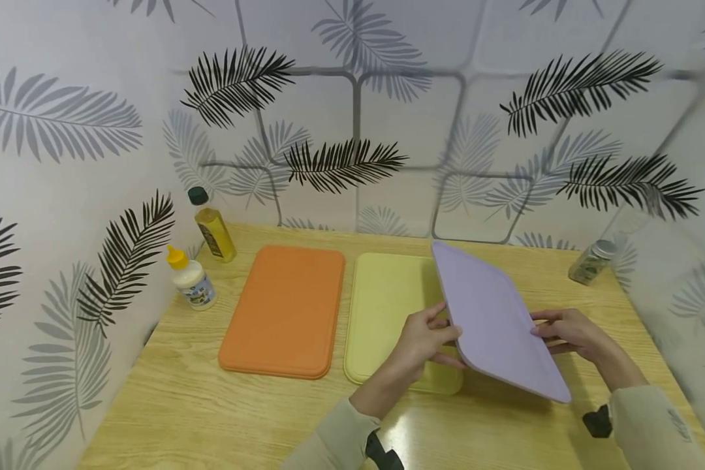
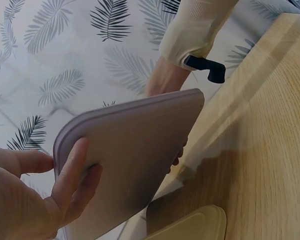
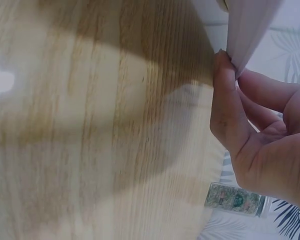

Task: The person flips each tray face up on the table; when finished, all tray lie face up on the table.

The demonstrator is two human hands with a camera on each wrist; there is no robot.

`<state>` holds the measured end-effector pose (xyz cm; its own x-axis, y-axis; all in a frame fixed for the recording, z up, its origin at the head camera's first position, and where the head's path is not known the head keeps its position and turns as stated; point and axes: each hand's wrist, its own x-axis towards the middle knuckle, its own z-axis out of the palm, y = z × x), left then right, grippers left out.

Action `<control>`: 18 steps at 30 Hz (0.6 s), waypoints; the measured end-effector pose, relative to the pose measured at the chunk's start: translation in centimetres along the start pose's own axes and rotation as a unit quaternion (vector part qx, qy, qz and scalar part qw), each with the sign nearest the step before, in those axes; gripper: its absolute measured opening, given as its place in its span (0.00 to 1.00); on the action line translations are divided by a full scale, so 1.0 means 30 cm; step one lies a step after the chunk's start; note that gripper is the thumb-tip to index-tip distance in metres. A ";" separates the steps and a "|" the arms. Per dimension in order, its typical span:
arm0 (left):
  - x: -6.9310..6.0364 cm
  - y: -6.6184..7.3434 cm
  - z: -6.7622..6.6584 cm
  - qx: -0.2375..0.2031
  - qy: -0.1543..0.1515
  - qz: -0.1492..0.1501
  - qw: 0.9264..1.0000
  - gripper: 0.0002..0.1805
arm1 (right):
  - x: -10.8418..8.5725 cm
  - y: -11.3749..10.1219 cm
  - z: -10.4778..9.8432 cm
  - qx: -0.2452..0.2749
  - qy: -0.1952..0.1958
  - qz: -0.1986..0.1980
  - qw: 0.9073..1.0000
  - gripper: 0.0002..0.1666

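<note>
"Where's the lilac board (image 1: 496, 313) from where you're standing?"

"Up off its flat, tilted between the person's hands at the right of the table (image 1: 170, 405). It hides part of the yellow board (image 1: 388, 307). Whether its far edge touches anything, I can't tell."

"Both hands on it?"

"Both. The left hand (image 1: 425, 339) pinches it near a corner, thumb on the upper face, fingers spread against the underside. The right hand (image 1: 572, 333) pinches the opposite edge between thumb and fingers."

"And how far along would you call it?"

"Partway, I'd say. The orange board (image 1: 284, 313) and the yellow one lie flat, side by side with a narrow gap, and no hand is on either. The lilac one is the only one of the three not lying flat, so whatever is left seems to rest with that one."

"Is it being lifted or lowered?"

"Can't tell from a single glance. I only see it held at a slant, its shadow on the wood beneath."

"Anything else in play?"

"Not that I can see. The oil bottle (image 1: 216, 235) and the yellow-capped glue bottle (image 1: 194, 284) stand left of the orange board, and the glass spice jar (image 1: 592, 262) stands at the back right. Nobody's touching those."
</note>
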<state>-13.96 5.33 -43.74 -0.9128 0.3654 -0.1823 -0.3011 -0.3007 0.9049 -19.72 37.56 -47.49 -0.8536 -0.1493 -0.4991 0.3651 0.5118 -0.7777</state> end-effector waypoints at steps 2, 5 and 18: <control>0.006 -0.005 -0.009 0.011 0.000 -0.001 1.000 0.35 | -0.002 0.008 -0.001 0.005 0.002 -0.002 1.000 0.38; 0.016 -0.011 -0.022 0.026 0.003 -0.002 1.000 0.35 | -0.008 0.019 -0.001 0.013 0.003 -0.009 1.000 0.38; 0.086 -0.033 -0.037 0.079 0.028 -0.014 0.996 0.31 | -0.069 0.036 -0.033 0.021 0.028 -0.015 0.999 0.38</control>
<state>-16.34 5.60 -45.52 -0.9201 0.3208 -0.2249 -0.2831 -0.1477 0.9476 -17.92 39.25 -46.92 -0.8836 -0.1156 -0.4536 0.3532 0.4715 -0.8081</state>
